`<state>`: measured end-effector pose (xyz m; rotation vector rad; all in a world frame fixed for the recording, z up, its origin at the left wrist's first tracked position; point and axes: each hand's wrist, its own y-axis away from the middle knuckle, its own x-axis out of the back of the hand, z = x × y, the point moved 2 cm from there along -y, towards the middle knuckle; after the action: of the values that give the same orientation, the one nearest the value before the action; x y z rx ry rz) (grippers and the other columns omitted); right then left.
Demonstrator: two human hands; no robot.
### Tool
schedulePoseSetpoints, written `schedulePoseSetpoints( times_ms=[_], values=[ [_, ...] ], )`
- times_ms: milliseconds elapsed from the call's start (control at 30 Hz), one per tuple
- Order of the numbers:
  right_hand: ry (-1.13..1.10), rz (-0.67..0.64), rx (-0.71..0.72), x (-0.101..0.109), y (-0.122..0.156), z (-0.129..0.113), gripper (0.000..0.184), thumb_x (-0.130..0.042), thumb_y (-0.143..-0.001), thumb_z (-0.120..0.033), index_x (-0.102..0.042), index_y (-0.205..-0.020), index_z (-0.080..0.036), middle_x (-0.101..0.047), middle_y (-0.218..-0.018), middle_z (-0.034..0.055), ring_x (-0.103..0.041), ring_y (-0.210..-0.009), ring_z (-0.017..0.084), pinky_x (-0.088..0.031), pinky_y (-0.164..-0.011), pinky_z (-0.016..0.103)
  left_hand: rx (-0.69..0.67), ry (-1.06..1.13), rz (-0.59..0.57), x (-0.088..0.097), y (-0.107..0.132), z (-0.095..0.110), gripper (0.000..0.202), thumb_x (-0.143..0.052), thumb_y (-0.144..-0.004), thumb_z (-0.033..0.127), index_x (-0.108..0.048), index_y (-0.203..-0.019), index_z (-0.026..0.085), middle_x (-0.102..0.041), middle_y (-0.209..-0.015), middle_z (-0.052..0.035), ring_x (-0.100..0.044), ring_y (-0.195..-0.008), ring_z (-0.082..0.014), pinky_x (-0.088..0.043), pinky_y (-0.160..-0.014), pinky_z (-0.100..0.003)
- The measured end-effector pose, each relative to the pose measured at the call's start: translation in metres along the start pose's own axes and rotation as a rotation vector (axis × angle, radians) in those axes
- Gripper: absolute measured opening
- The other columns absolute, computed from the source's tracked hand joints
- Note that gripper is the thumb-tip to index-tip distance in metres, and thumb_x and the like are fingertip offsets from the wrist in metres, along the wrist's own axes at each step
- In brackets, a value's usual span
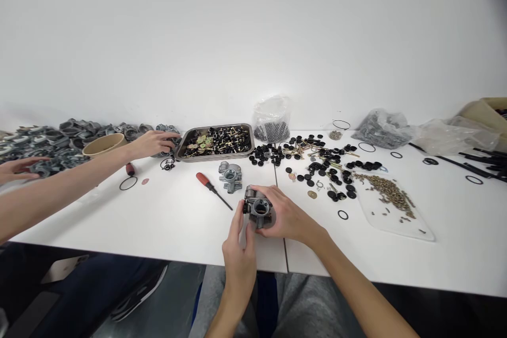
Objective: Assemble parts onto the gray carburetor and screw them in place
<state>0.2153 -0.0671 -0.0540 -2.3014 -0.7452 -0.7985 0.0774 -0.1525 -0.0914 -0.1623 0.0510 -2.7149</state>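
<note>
Grey cast-metal carburetor body [258,213] sits low centre of the frame, held just above the white table [178,222] near its front edge. Both of the wearer's hands are on it: right hand [287,216] wraps the right side with fingers curled over the top, left hand [237,245] comes up from below with thumb and fingers pinching the left side. Both closed on the part, bore facing the camera (looks held that way so the opening can be seen).

1 more carburetor body [230,176] lies loose just above it on the table, next to a red-handled screwdriver [212,187] with a thin dark shaft, within easy reach.

Upper centre: shallow steel tray [216,142], rounded corners, full of small black and brass bits. To its right, scattered black round caps [317,166], glossy and button-shaped, plus thin black O-rings. Right of centre, a heap of small brass screws [386,190] on a clear plastic sheet. Clear bags at the back hold more small parts.

Left of frame: a co-worker's 2 arms reach in, 1 co-worker's hand [152,142] at the tray's left end, beside a long pile of grey metal housings [59,140] and a tan bowl [103,144].
</note>
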Motion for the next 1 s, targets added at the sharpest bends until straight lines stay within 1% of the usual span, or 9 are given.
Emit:
schedulePoseSetpoints(
  times_ms=[133,233,300,367,433,567,700,867,1000],
  values=[
    [0.001,-0.029,-0.021,0.002,0.001,-0.002,0.085,-0.073,-0.073,-0.025,-0.031,-0.147,-0.029,-0.045,-0.143,0.0055,-0.041,-0.132,0.027,-0.044,-0.107,0.042,0.141,0.195,0.087,0.006,-0.009,0.0,0.04,-0.061,-0.087,0.039,-0.067,-0.122,0.021,-0.064,-0.13,-0.0068,-0.057,-0.125,-0.0236,-0.049,-0.104,-0.034],
    [0.002,-0.041,-0.04,0.003,0.001,-0.002,0.085,-0.073,-0.074,-0.027,-0.03,-0.147,-0.031,-0.045,-0.144,0.0043,-0.042,-0.131,0.025,-0.045,-0.106,0.04,0.137,0.22,0.112,0.011,-0.021,0.003,0.031,-0.068,-0.081,0.039,-0.075,-0.103,0.019,-0.07,-0.118,-0.0077,-0.063,-0.113,-0.0225,-0.052,-0.096,-0.03],
    [0.0,-0.041,-0.041,0.003,0.001,-0.002,0.086,-0.074,-0.073,-0.027,-0.031,-0.147,-0.031,-0.045,-0.143,0.0043,-0.043,-0.13,0.025,-0.045,-0.106,0.04,0.114,0.207,0.058,0.017,-0.031,0.005,0.027,-0.072,-0.077,0.037,-0.077,-0.093,0.017,-0.074,-0.102,-0.0078,-0.067,-0.096,-0.0198,-0.054,-0.085,-0.027],
    [-0.004,-0.04,-0.037,0.003,0.001,-0.001,0.087,-0.076,-0.072,-0.027,-0.031,-0.147,-0.03,-0.046,-0.143,0.0044,-0.042,-0.131,0.026,-0.043,-0.108,0.04,0.112,0.176,-0.037,0.023,-0.041,0.007,0.025,-0.074,-0.074,0.035,-0.077,-0.089,0.015,-0.074,-0.083,-0.0063,-0.067,-0.079,-0.0166,-0.054,-0.076,-0.026],
    [-0.01,-0.04,-0.031,0.003,0.001,-0.001,0.089,-0.077,-0.07,-0.027,-0.031,-0.147,-0.03,-0.046,-0.143,0.0047,-0.041,-0.131,0.026,-0.042,-0.108,0.041,0.119,0.13,-0.145,0.028,-0.05,0.011,0.024,-0.074,-0.073,0.033,-0.076,-0.087,0.014,-0.072,-0.073,-0.0053,-0.065,-0.071,-0.0153,-0.053,-0.072,-0.025],
    [-0.02,-0.033,-0.029,0.003,0.001,-0.001,0.09,-0.079,-0.069,-0.026,-0.033,-0.146,-0.029,-0.047,-0.141,0.006,-0.043,-0.129,0.026,-0.043,-0.107,0.041,0.06,0.056,-0.299,0.037,-0.065,0.02,0.022,-0.074,-0.072,0.03,-0.077,-0.085,0.013,-0.073,-0.073,-0.0066,-0.066,-0.068,-0.0163,-0.054,-0.068,-0.026],
    [-0.036,-0.04,-0.042,0.003,0.002,-0.002,0.091,-0.079,-0.069,-0.026,-0.033,-0.147,-0.029,-0.047,-0.141,0.0072,-0.044,-0.129,0.027,-0.041,-0.108,0.042,-0.071,0.008,-0.36,0.039,-0.07,0.024,0.017,-0.072,-0.074,0.027,-0.076,-0.085,0.014,-0.073,-0.081,-0.0071,-0.068,-0.069,-0.0165,-0.056,-0.068,-0.026],
    [-0.035,-0.038,-0.043,0.004,0.001,-0.002,0.091,-0.079,-0.068,-0.025,-0.033,-0.146,-0.029,-0.047,-0.141,0.0057,-0.043,-0.13,0.026,-0.041,-0.108,0.04,-0.206,-0.053,-0.299,0.036,-0.065,0.019,0.015,-0.069,-0.076,0.021,-0.074,-0.088,0.015,-0.071,-0.081,-0.0059,-0.067,-0.07,-0.0152,-0.057,-0.069,-0.026],
    [-0.03,-0.039,-0.035,0.003,0.001,-0.002,0.091,-0.079,-0.068,-0.025,-0.032,-0.146,-0.029,-0.047,-0.141,0.0056,-0.043,-0.13,0.025,-0.041,-0.109,0.04,-0.217,0.055,-0.252,0.034,-0.059,0.016,0.014,-0.07,-0.076,0.023,-0.075,-0.086,0.015,-0.071,-0.086,-0.007,-0.067,-0.068,-0.0155,-0.057,-0.064,-0.027]
  ],
)
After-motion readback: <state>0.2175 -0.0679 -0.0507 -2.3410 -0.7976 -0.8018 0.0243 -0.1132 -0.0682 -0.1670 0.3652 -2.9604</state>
